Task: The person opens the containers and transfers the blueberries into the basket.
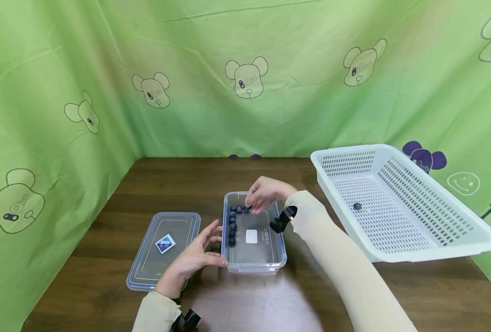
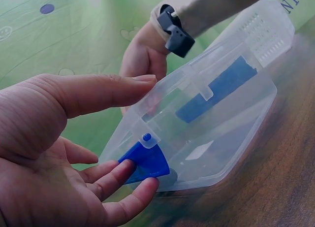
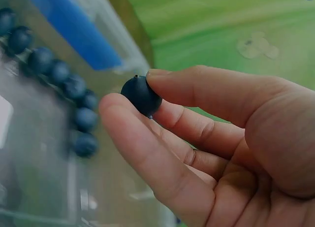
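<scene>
A clear plastic box (image 1: 253,258) stands uncovered on the table. Inside it, several blueberries (image 1: 233,226) form a row along the left wall and turn the corner along the far end. My right hand (image 1: 266,193) is over the far end of the box and pinches one blueberry (image 3: 141,95) between thumb and fingertips. At the box's left side is my left hand (image 1: 197,256), its thumb by the near corner and the other fingers spread along the wall. In the left wrist view those fingers touch a blue clip (image 2: 147,163) on the box's outer side.
Left of the box lies its clear lid (image 1: 158,258) with a blue rim and a blue-and-white label (image 1: 165,243). A large white perforated basket (image 1: 415,256) stands at the right, with a single blueberry (image 1: 357,206) on its floor. A green printed cloth (image 1: 204,120) hangs behind the table.
</scene>
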`<action>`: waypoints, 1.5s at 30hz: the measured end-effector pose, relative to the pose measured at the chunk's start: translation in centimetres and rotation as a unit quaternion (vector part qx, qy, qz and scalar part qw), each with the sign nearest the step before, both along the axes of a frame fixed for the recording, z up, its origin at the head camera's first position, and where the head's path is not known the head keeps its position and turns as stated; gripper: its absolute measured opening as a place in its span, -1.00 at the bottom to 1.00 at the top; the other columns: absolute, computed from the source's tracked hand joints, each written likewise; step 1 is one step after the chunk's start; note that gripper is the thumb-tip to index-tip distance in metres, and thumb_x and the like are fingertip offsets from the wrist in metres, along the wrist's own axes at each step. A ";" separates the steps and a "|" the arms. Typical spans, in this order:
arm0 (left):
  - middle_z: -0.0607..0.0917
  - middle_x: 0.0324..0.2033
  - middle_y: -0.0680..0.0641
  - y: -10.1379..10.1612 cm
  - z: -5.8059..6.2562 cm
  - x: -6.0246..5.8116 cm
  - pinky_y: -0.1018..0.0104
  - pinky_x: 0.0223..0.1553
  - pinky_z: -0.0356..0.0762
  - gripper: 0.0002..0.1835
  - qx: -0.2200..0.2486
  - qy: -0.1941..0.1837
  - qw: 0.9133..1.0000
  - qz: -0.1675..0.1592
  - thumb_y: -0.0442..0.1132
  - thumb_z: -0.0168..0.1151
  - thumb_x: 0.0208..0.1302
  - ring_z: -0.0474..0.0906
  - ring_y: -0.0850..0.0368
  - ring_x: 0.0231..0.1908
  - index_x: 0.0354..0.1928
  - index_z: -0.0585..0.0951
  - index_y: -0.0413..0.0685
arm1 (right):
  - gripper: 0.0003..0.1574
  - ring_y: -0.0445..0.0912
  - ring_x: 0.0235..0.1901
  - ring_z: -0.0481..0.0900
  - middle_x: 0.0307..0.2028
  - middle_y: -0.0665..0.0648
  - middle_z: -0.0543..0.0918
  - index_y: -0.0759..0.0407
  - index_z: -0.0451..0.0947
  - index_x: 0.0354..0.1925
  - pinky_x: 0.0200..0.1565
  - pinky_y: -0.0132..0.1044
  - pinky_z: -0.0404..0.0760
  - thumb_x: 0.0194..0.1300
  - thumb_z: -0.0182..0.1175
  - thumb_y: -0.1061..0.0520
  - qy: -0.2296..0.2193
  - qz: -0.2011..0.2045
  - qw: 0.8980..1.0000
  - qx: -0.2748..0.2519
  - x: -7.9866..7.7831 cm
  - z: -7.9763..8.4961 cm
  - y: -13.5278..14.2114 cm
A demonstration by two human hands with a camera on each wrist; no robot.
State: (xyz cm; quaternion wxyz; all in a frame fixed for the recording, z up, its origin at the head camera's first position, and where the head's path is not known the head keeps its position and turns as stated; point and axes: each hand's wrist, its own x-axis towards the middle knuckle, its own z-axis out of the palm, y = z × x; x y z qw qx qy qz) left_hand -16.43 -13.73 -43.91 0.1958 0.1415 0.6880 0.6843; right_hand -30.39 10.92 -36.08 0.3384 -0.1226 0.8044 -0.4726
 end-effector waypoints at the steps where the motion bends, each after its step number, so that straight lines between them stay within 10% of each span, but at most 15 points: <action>1: 0.11 0.44 -0.39 0.0 0.0 0.0 0.15 0.09 0.52 0.19 0.000 -0.001 1.000 0.000 -0.57 0.45 -0.05 0.20 -0.22 0.28 0.53 -0.13 -0.37 | -0.84 -0.10 -0.55 0.68 -0.52 0.22 0.69 0.51 0.61 -0.18 -0.35 -0.24 0.71 0.28 0.21 0.40 0.002 -0.002 1.000 -0.003 -0.1 0.4 0.4; 17: 0.11 0.44 -0.39 0.0 0.3 0.3 0.14 0.09 0.54 0.17 -0.007 0.002 1.000 -0.001 -0.58 0.44 -0.03 0.17 -0.27 0.31 0.53 -0.13 -0.37 | -0.63 -0.07 -0.41 0.72 -0.40 0.19 0.73 0.69 0.43 0.03 -0.20 -0.20 0.71 0.33 0.14 0.40 0.041 -0.053 0.996 -0.051 -1.6 5.0 9.7; 24: 0.11 0.44 -0.39 0.1 0.2 0.2 0.15 0.08 0.54 0.17 -0.005 0.002 1.000 0.001 -0.60 0.43 -0.04 0.18 -0.27 0.30 0.53 -0.13 -0.37 | -0.85 -0.06 -0.37 0.72 -0.37 0.13 0.72 0.43 0.58 -0.15 -0.16 -0.21 0.70 0.36 0.12 0.37 0.029 -0.084 0.994 -0.069 -1.4 6.0 14.3; 36: 0.12 0.44 -0.37 0.0 0.2 0.1 0.07 0.13 0.52 0.17 -0.013 0.001 1.000 0.000 -0.56 0.45 -0.01 0.17 -0.28 0.32 0.54 -0.12 -0.34 | -0.66 -0.07 -0.33 0.73 -0.33 0.12 0.72 0.16 0.67 -0.31 -0.12 -0.24 0.68 0.42 0.00 0.41 -0.013 -0.152 0.984 -0.088 -0.9 5.9 21.4; 45: 0.11 0.44 -0.37 0.0 0.3 0.2 0.08 0.12 0.53 0.17 -0.010 0.000 1.000 0.002 -0.57 0.44 -0.02 0.17 -0.27 0.32 0.53 -0.12 -0.35 | -0.67 -0.06 -0.30 0.73 -0.35 0.14 0.70 0.19 0.64 -0.32 -0.07 -0.25 0.66 0.44 -0.01 0.41 -0.077 -0.191 0.972 -0.118 -0.9 2.8 26.0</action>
